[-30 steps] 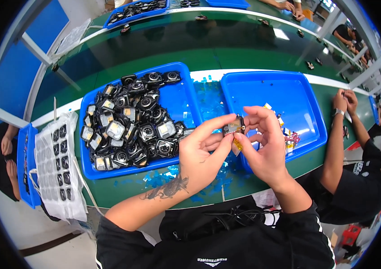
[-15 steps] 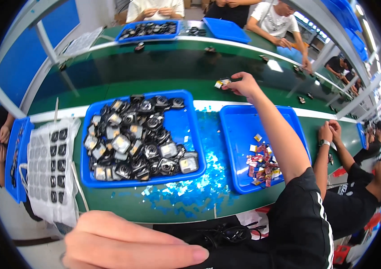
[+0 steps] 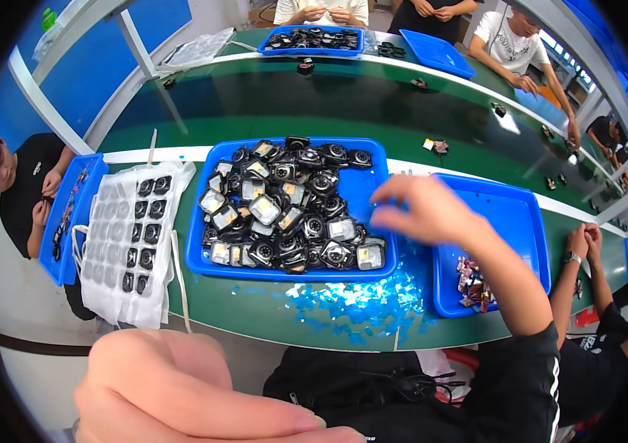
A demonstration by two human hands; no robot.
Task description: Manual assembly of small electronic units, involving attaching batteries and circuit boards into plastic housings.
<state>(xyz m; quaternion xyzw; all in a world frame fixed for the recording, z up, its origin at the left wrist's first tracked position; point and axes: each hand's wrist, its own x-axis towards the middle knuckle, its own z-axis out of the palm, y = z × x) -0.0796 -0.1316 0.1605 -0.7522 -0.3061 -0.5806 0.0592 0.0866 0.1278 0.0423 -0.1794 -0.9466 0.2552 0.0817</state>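
My left hand (image 3: 173,387) is large and close at the bottom left, fingers pressed together; anything in them is hidden. Slightly blurred, my right hand (image 3: 432,210) hovers by the right rim of a blue tray (image 3: 203,260), fingers apart and no object between them. That tray is heaped with black watch-like cases (image 3: 282,171), some showing pale, grey-framed backs. Beneath my right forearm stands a second blue tray (image 3: 502,193) with a small pile of red and white electronic parts (image 3: 472,284). A small yellow, white and dark part (image 3: 436,146) lies on the green conveyor belt.
Blue film scraps (image 3: 358,303) litter the green table between and before the trays. At left lies a white blister tray (image 3: 125,244) partly filled with black cases. Metal posts frame the belt. Co-workers sit left, right and opposite, the right one's hands (image 3: 583,244) close by.
My right hand has let go of the small part on the belt and drawn back toward the heaped tray. The view has turned, shifting everything rightward. My left hand remains low and close.
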